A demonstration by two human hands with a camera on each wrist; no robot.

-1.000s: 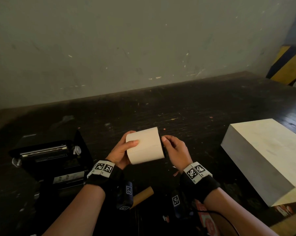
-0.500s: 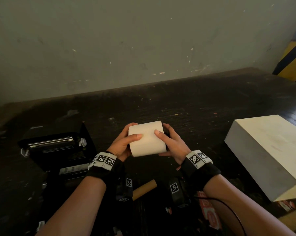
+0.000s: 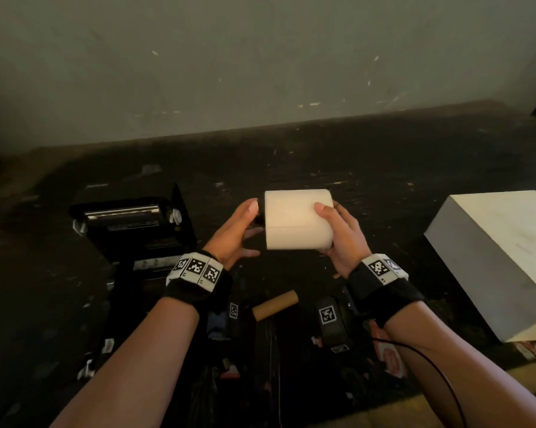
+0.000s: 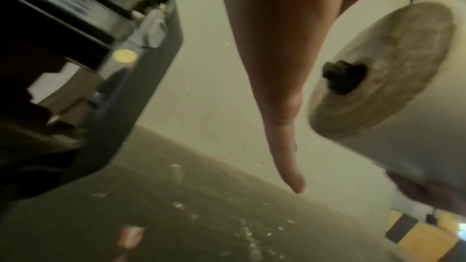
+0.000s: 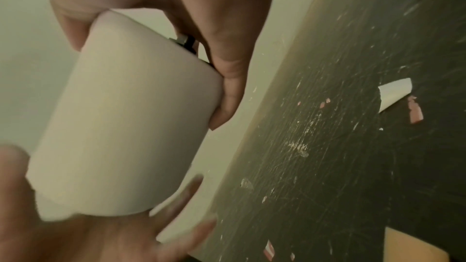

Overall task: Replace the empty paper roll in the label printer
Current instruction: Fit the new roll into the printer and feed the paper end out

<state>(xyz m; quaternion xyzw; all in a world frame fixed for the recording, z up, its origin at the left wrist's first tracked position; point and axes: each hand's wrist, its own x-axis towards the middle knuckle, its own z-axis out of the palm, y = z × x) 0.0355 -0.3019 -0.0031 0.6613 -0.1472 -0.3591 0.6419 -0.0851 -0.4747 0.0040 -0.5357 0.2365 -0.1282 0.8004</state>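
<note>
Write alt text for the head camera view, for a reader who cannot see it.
Two hands hold a full white paper roll above a dark worktable: the right hand grips it, the left hand is open at its end. The open black label printer stands left, an empty cardboard core lies nearer.

dark table point(image 3: 384, 168) | printer point(image 3: 131, 230) | cardboard core point(image 3: 276, 304) | white block point(image 3: 501, 257)
</note>
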